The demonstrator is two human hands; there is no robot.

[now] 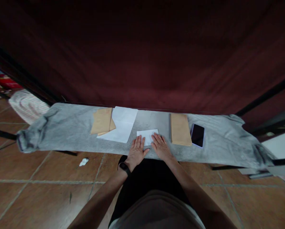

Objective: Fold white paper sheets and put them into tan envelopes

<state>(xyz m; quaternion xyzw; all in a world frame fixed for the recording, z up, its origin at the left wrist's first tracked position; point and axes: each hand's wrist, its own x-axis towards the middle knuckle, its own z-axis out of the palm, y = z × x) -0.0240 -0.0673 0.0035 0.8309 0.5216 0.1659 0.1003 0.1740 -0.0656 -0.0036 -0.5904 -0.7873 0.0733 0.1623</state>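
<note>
A small folded piece of white paper [147, 133] lies on the grey cloth in front of me. My left hand [137, 151] rests flat on its left part, fingers stretched out. On its right side my right hand [160, 147] lies flat too, fingers extended over the edge. Neither hand grasps anything. Left of the paper is a larger white sheet [123, 122] with visible creases. Brown envelopes [101, 121] overlap that sheet's left side. To the right of my hands sits a stack of brown envelopes [180, 128].
A phone [198, 135] with a dark screen lies right of the stack. Grey cloth [66, 127] covers the narrow bench. A dark red curtain-like surface [142, 70] rises behind it. A crumpled white scrap [84, 162] is on the tiled floor [49, 197].
</note>
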